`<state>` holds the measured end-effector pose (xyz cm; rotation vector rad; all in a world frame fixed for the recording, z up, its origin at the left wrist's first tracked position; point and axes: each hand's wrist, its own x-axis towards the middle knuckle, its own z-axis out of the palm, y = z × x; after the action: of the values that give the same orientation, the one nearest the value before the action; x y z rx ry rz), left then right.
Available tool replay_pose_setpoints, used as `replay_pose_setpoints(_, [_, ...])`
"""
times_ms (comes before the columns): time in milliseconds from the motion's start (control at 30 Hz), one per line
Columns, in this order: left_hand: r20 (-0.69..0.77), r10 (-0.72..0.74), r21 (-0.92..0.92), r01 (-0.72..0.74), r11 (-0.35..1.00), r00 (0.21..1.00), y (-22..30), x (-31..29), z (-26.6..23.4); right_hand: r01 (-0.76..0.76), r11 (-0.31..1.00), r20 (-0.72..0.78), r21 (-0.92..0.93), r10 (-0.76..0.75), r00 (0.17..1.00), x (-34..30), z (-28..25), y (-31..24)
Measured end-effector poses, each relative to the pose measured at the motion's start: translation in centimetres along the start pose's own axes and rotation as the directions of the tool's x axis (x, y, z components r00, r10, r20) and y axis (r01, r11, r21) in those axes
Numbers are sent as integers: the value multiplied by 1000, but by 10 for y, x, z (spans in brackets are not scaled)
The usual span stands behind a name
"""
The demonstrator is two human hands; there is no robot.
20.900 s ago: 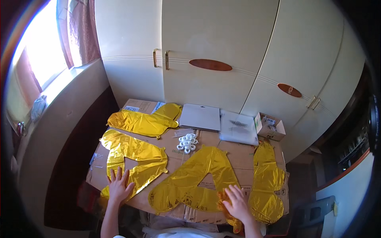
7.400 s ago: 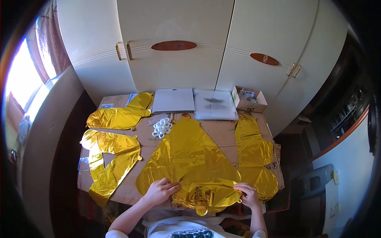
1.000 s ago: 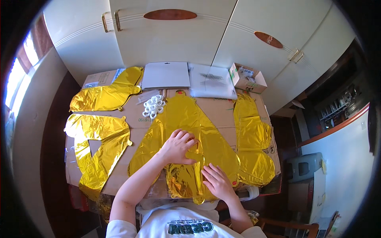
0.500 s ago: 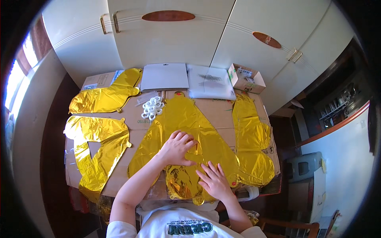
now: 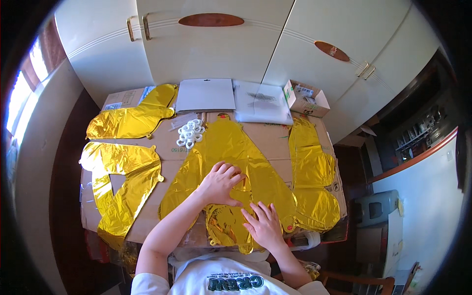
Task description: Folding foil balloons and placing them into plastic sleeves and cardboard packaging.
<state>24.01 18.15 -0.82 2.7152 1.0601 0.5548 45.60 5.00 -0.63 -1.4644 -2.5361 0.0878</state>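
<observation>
A flat gold foil letter balloon (image 5: 223,142), wide at the bottom and narrow at the top, lies before me. My left hand (image 5: 221,184) rests on its middle, fingers bent and thumb held apart from them. Lower and to the right, my right hand (image 5: 264,227) touches the foil with its fingers spread. Between and below the hands, a crinkled gold foil section (image 5: 228,228) reaches the table's near edge. Neither hand visibly grips anything. What lies under my left palm is hidden.
More gold foil balloons lie at the left (image 5: 132,169), the far left (image 5: 128,123) and the right (image 5: 314,172) of the cardboard-covered table (image 5: 268,140). White rings (image 5: 191,133) are piled beyond the middle balloon. At the back are a white board (image 5: 205,96), clear plastic packets (image 5: 260,103) and an open box (image 5: 314,105).
My right hand has shifted slightly left and its fingers have moved a little. My left hand stays almost still on the foil.
</observation>
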Motion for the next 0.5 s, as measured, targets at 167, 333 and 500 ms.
replay_pose_setpoints(167, [-18,2,-38,-3,999,1000,-2,-1,3,-10,1000,-23,13,11,1000,3,-2,-5])
replay_pose_setpoints(333, [-16,9,-42,-10,999,1000,-2,-1,2,39,997,-34,65,-37,999,3,-2,-2])
replay_pose_setpoints(500, [-12,19,-67,-20,998,1000,-4,-1,3,42,997,-26,60,-41,999,0,-2,8])
